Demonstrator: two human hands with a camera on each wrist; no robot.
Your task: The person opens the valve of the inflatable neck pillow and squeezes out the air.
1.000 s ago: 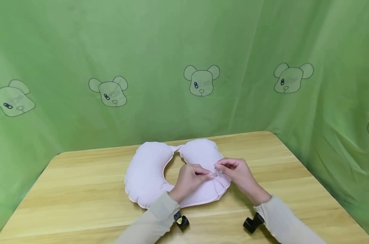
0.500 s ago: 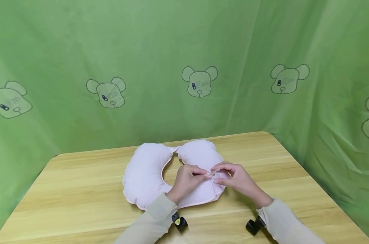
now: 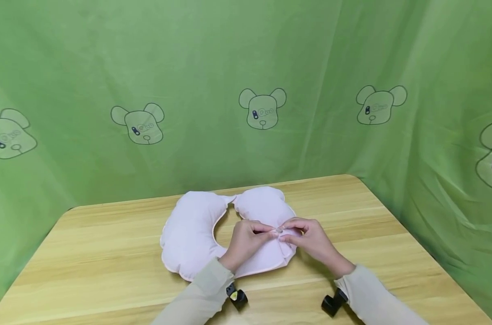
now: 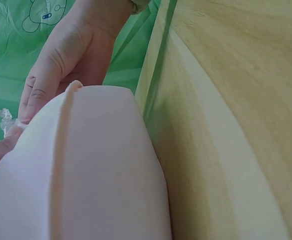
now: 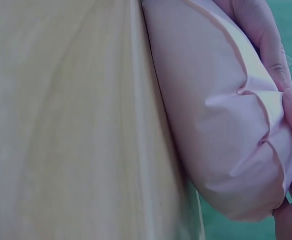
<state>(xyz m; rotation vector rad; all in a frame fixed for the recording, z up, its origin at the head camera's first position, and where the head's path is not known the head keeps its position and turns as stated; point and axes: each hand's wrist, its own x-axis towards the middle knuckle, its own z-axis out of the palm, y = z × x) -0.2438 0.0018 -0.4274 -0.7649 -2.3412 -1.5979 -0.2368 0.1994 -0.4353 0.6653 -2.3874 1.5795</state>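
Pink inflatable neck pillow [image 3: 197, 234] lies mid-table [image 3: 87, 253], its open end at 12 o'clock. Both hands meet on its right lobe, at about 4 o'clock of the U. Left hand [image 3: 246, 241] has fingers curled, pinching at a small clear valve [image 4: 4, 120] that sticks up from the cover. Right hand [image 3: 311, 239] also has fingers curled, thumb and forefinger pinching the same spot from the 3 o'clock side; fabric bunches into folds under them, seen in the right wrist view. Valve itself is tiny, cap state not readable. Pillow looks fairly full. Step in hand seems to be working the valve: opening or plugging it, cannot tell which. Next move likely needs one hand steadying the valve base while the other pulls or presses the plug, with a fine fingertip grip. Green bear-print cloth [image 3: 246, 67] hangs behind, 12 o'clock.
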